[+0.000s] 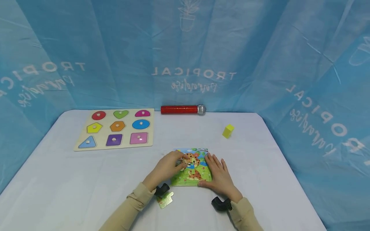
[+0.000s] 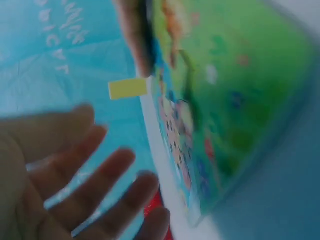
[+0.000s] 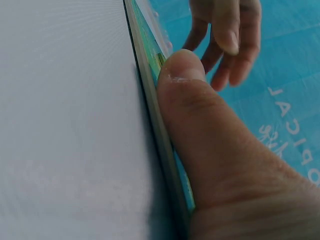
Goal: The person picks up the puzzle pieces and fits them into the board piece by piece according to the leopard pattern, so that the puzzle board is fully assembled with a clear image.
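A jigsaw puzzle board [image 1: 177, 182] with a spotted cub on green grass lies near the middle of the table. Over its left side hovers my left hand [image 1: 166, 166], fingers loosely bent; in the left wrist view nothing is between its thumb and fingers [image 2: 95, 200]. My right hand [image 1: 220, 179] rests along the board's right edge with fingers spread straight. Its thumb [image 3: 192, 100] presses at the near edge in the right wrist view. One loose puzzle piece [image 1: 165, 200] lies below the board, beside my left wrist, partly covered by the black wrist camera [image 1: 162, 189].
A pegged shape board [image 1: 104, 145] lies at the back left. A red microphone [image 1: 182, 109] lies along the back edge, and a yellow block [image 1: 228, 131] stands to the right. Blue printed curtains [image 1: 185, 48] hang around the white table [image 1: 260, 160].
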`<action>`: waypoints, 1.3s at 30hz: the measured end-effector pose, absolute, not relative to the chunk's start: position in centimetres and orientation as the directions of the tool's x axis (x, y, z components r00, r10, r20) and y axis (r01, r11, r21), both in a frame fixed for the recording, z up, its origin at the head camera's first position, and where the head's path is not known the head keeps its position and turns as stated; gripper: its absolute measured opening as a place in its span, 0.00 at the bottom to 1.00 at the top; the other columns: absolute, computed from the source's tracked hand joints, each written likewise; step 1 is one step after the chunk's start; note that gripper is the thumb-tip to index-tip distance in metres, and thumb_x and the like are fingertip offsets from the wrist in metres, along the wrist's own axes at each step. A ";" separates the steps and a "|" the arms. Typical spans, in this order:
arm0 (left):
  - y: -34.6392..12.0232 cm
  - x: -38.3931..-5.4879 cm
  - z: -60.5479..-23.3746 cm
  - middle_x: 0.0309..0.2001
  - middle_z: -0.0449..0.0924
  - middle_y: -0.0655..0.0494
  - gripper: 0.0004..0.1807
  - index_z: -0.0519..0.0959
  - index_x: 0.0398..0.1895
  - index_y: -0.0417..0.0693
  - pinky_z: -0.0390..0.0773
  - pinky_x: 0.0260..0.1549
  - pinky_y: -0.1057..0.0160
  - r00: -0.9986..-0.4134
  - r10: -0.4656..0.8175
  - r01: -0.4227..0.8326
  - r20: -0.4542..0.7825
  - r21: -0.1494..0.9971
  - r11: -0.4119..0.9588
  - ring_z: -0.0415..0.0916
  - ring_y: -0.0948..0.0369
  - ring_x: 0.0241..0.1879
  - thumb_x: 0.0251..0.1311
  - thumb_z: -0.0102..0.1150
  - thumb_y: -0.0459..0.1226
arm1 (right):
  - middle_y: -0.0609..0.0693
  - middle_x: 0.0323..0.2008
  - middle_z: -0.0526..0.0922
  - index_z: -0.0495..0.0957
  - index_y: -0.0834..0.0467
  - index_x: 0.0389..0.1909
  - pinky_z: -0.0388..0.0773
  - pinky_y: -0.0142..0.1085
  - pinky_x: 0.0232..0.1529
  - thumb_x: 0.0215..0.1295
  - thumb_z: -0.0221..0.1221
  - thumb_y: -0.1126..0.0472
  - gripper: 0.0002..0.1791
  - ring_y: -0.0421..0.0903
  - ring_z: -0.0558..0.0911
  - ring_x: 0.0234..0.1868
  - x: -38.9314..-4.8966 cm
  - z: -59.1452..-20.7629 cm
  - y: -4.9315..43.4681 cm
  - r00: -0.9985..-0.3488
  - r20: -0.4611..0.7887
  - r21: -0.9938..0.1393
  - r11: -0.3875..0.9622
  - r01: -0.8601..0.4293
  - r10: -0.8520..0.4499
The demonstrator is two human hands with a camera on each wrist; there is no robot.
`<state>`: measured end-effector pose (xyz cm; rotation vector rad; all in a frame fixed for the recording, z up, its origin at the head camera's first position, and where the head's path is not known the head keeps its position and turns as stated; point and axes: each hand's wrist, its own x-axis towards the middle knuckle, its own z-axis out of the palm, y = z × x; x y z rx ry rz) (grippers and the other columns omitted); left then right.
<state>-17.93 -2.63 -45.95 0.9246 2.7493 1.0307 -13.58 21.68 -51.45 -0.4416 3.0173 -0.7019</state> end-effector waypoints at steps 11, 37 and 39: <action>-2.7 -14.9 -46.6 0.67 0.71 0.54 0.28 0.76 0.62 0.56 0.66 0.64 0.42 -0.673 0.738 0.732 0.051 0.193 0.654 0.60 0.42 0.70 0.60 0.60 0.52 | 0.58 0.76 0.53 0.52 0.59 0.75 0.40 0.59 0.74 0.47 0.64 0.30 0.61 0.59 0.52 0.77 -13.5 -51.5 21.7 -0.957 0.075 -0.418 0.862 -0.285 -0.280; -0.3 -17.1 -46.4 0.70 0.66 0.56 0.29 0.73 0.66 0.55 0.61 0.68 0.41 -0.632 0.771 0.716 -0.076 0.324 0.619 0.59 0.49 0.72 0.65 0.52 0.56 | 0.56 0.76 0.52 0.51 0.58 0.76 0.39 0.59 0.74 0.48 0.55 0.21 0.63 0.58 0.51 0.77 -13.6 -51.7 21.9 -0.953 0.092 -0.435 0.850 -0.299 -0.288; -1.3 -17.4 -46.3 0.69 0.68 0.53 0.27 0.75 0.64 0.52 0.62 0.68 0.44 -0.609 0.791 0.709 -0.066 0.402 0.579 0.61 0.50 0.71 0.65 0.56 0.52 | 0.56 0.77 0.51 0.50 0.57 0.76 0.38 0.59 0.74 0.48 0.58 0.23 0.63 0.58 0.50 0.77 -13.6 -51.7 21.9 -0.955 0.073 -0.439 0.851 -0.288 -0.286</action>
